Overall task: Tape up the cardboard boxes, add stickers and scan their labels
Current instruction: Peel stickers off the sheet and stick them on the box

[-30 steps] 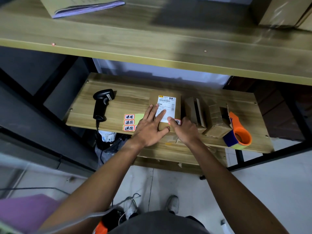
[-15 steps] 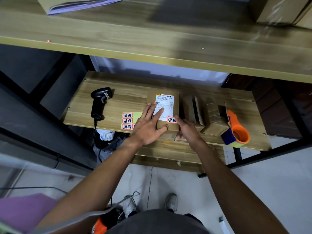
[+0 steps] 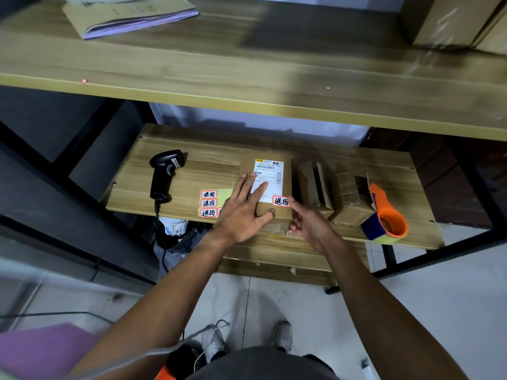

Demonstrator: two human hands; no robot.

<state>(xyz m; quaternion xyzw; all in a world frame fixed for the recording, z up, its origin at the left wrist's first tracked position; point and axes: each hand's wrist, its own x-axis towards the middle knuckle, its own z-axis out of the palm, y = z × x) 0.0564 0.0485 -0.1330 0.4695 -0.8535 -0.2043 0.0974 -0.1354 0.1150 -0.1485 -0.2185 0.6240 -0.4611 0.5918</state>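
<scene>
One sticker [image 3: 280, 201] to seat, just past the right grip [image 3: 309, 224], on the near right part of the cardboard box [image 3: 247, 165]. Press down with the outstretched right forefinger, remaining fingers loosely curled and holding nothing. Rub from the sticker's middle outward to flatten its edges and avoid bubbles. Pin the box to the surface [image 3: 208, 171] beneath the left grip [image 3: 241, 212], flat, fingers spread straight, clasping nothing, partly over the label [image 3: 270, 171]. Spare the barcode beyond the left fingertips. Next, probably, reach left of the left grip for the scanner [image 3: 164, 171].
</scene>
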